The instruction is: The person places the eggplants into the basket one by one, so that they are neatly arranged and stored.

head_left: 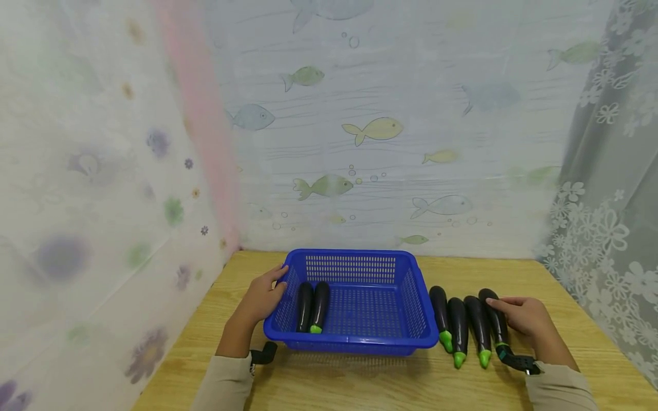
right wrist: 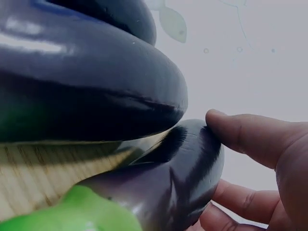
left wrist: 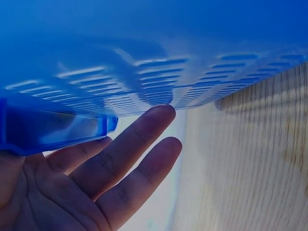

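On the table (head_left: 370,388), the blue basket (head_left: 354,341), gripped by the left hand (head_left: 261,298), sits left of the outermost eggplant (head_left: 497,324), which lies roughly front-to-back; the right hand (head_left: 529,317), nearer, is on its right, fingers (right wrist: 240,132) pinching its far end.

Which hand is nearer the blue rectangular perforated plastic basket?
Left. The left hand holds the basket by its left rim; the right hand pinches the rightmost glossy dark-purple eggplant, right of the basket, beyond three matching eggplants.

Basket (head_left: 347,339) solid blue; eggplants (head_left: 458,325) glossy purple-black, green-tipped; wall (head_left: 390,154) fish-patterned.
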Motion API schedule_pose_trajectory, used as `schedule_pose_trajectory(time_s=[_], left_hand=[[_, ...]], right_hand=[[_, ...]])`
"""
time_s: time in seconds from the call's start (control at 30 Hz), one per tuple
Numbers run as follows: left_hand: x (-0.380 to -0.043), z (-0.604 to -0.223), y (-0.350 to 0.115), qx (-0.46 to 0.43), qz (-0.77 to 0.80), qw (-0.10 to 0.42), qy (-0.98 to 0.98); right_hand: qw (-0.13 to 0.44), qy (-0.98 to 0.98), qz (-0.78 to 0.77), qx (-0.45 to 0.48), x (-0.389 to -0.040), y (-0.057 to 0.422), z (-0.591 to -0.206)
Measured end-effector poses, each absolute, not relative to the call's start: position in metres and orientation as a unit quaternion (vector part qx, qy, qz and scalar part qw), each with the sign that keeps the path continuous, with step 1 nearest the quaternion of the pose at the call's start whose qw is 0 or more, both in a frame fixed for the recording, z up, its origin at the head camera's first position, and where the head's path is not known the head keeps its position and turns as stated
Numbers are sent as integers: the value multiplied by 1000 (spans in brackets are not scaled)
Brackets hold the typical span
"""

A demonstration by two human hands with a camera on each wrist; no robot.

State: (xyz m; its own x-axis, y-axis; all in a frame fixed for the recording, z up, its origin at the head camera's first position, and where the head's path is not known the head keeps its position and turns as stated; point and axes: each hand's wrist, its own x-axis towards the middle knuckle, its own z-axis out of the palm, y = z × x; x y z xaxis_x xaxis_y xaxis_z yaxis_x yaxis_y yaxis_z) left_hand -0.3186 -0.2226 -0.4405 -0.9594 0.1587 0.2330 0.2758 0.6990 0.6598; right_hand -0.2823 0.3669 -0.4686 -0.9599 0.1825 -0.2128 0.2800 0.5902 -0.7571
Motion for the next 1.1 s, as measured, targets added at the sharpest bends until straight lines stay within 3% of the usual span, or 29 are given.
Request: schedule_pose_trajectory(time_s=[0.57, 1.1], left_hand=[[-319, -441, -222, -117, -368, 79, -919], [-318, -440, -222, -118, -363, 80, -921]], right_hand=[[39, 824, -537, 176, -277, 357, -451], [-6, 836, -534, 130, -270, 345, -429]])
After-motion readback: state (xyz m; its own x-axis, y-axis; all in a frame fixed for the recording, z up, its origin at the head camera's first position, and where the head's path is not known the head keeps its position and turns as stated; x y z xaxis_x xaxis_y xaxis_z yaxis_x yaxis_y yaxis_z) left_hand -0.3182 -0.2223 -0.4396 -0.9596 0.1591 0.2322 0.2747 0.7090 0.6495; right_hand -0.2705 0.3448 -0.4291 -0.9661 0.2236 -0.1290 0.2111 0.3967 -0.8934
